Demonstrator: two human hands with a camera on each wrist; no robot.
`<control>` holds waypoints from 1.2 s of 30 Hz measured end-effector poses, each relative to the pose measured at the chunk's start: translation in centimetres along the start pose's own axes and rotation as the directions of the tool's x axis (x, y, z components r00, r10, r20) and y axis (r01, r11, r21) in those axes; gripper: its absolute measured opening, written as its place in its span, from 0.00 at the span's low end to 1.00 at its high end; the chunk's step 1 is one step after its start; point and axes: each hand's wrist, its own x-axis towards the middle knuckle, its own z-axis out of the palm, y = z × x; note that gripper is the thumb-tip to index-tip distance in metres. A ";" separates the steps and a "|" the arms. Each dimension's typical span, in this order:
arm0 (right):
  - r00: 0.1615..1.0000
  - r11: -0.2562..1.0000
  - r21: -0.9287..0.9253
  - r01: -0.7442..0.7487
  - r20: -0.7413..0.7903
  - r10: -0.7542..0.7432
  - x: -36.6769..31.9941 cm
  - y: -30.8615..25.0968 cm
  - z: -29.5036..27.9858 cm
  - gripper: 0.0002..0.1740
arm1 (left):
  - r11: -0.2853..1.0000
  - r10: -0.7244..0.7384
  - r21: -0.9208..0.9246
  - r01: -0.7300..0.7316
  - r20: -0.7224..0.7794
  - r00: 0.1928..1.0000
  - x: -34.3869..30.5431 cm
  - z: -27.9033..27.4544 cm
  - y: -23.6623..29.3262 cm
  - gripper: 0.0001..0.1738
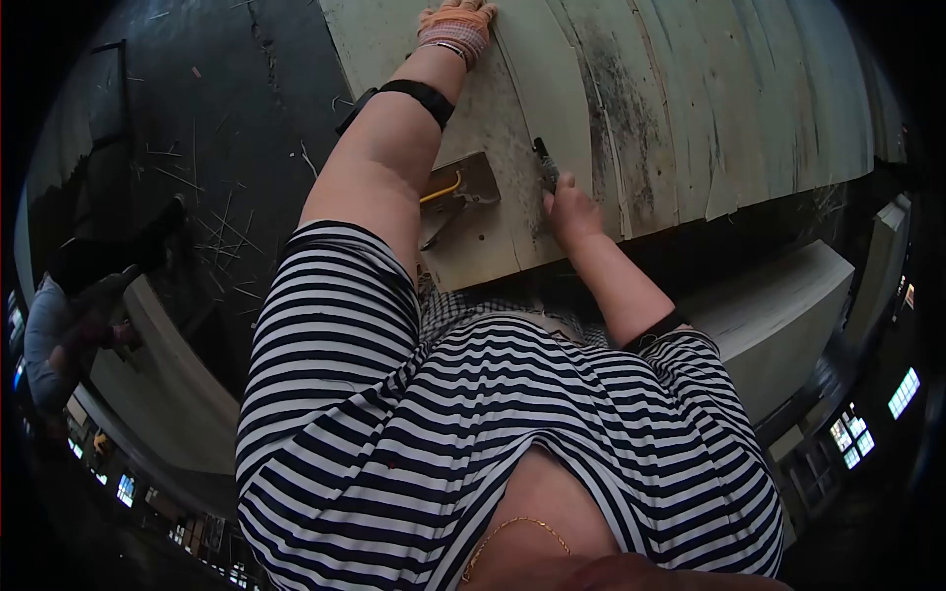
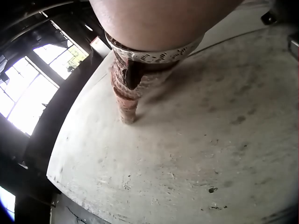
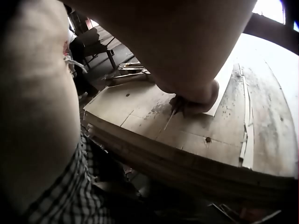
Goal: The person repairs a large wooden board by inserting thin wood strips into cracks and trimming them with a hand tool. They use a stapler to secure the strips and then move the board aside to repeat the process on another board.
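Note:
My left hand (image 1: 456, 28), in an orange and checked glove, rests with its fingers spread on a pale wood veneer sheet (image 1: 532, 84) at the far side of the stack. In the left wrist view, part of the gloved hand (image 2: 126, 95) presses on the veneer's surface. Closer to my body, my right hand (image 1: 574, 212) grips a slim dark hand tool (image 1: 545, 163) over the sheet, near a dark-stained patch. The right wrist view has this hand (image 3: 198, 100) low over the veneer, its fingers mostly in shadow; the tool's exact kind cannot be told.
A flat brownish piece with a yellow curved handle (image 1: 443, 187) lies on the veneer under my left forearm. Split, overlapping sheets (image 1: 690, 108) extend to the right. Thin scraps (image 1: 232, 241) litter the dark floor. Another person (image 1: 54, 340) is at the left, beside a further stack (image 1: 168, 384).

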 end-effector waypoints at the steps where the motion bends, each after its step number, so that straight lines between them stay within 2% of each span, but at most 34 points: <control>1: 1.000 1.000 0.015 0.008 0.005 -0.008 -2.1 1.3 1.1 0.21 | 1.000 -0.001 0.000 0.001 0.008 1.000 0.0 -0.3 0.0 0.29; 4: 1.000 0.999 0.051 0.019 0.011 -0.020 -5.9 4.0 2.9 0.20 | 1.000 -0.003 -0.006 0.003 0.039 0.999 -0.1 -0.5 0.1 0.29; 6: 0.999 0.997 0.072 0.029 0.013 -0.030 -6.0 4.6 3.5 0.19 | 1.000 0.001 0.001 -0.001 0.059 0.998 0.2 -0.3 0.1 0.29; 7: 0.981 0.978 0.149 0.143 -0.155 -0.120 -4.9 4.3 3.8 0.19 | 1.000 0.002 -0.003 -0.002 0.064 0.998 -0.1 -0.3 0.1 0.29; 8: 0.925 0.944 0.200 0.263 -0.331 -0.187 -3.6 3.9 3.9 0.18 | 1.000 0.005 -0.003 -0.005 0.075 0.997 -0.3 -0.6 0.2 0.29; 10: 0.918 0.951 0.256 0.172 -0.392 -0.061 -0.5 0.1 1.4 0.18 | 1.000 0.014 -0.010 -0.013 0.095 0.995 -0.1 0.1 0.3 0.30; 11: 0.896 0.949 0.259 0.178 -0.441 -0.047 1.1 -1.5 0.6 0.16 | 0.999 0.023 -0.029 -0.021 0.097 0.995 -0.1 0.9 0.0 0.30; 14: 0.958 0.957 0.265 0.122 -0.282 -0.044 3.8 -4.4 -0.1 0.12 | 0.986 0.066 -0.159 -0.049 0.104 0.992 -0.8 4.8 -1.8 0.31; 16: 0.965 0.950 0.288 0.121 -0.259 -0.045 4.0 -4.7 -0.5 0.11 | 0.972 0.029 -0.236 0.008 0.154 0.988 -3.2 3.8 -1.7 0.31; 18: 0.968 0.938 0.298 0.176 -0.226 -0.110 4.1 -3.9 -0.6 0.12 | 0.897 -0.050 -0.431 0.103 0.133 0.990 -5.4 2.6 -1.5 0.32; 21: 0.967 0.893 0.389 0.225 -0.200 -0.157 2.4 -1.7 -1.4 0.11 | 0.892 -0.236 -0.394 0.222 0.014 0.972 -8.8 2.7 -1.5 0.32; 23: 0.958 0.846 0.467 0.258 -0.236 -0.162 1.8 1.5 -0.9 0.11 | 0.863 -0.286 -0.439 0.251 -0.014 0.958 -11.2 2.1 -0.4 0.32; 26: 0.917 0.715 0.597 0.364 -0.365 -0.162 0.1 8.7 -1.7 0.10 | 0.904 -0.268 -0.359 0.232 -0.052 0.962 -13.1 1.0 3.3 0.32; 28: 0.970 0.331 0.913 0.241 -0.216 -0.110 0.0 14.4 -0.6 0.09 | 0.905 -0.183 -0.407 0.124 -0.108 0.977 -13.6 0.5 6.8 0.31; 30: 0.985 0.293 0.942 0.164 -0.171 -0.001 -1.3 19.0 -1.2 0.08 | 0.892 -0.064 -0.452 -0.011 -0.151 0.986 -13.3 -0.1 10.9 0.30; 35: 0.995 0.236 0.972 -0.004 -0.019 0.094 -3.0 27.0 -0.6 0.09 | 0.861 0.257 -0.410 -0.300 -0.157 0.953 -11.9 -1.1 21.8 0.28; 36: 0.994 0.216 0.976 -0.007 -0.016 0.105 -3.2 27.8 -0.3 0.09 | 0.855 0.314 -0.415 -0.311 -0.064 0.947 -11.4 -1.2 23.4 0.31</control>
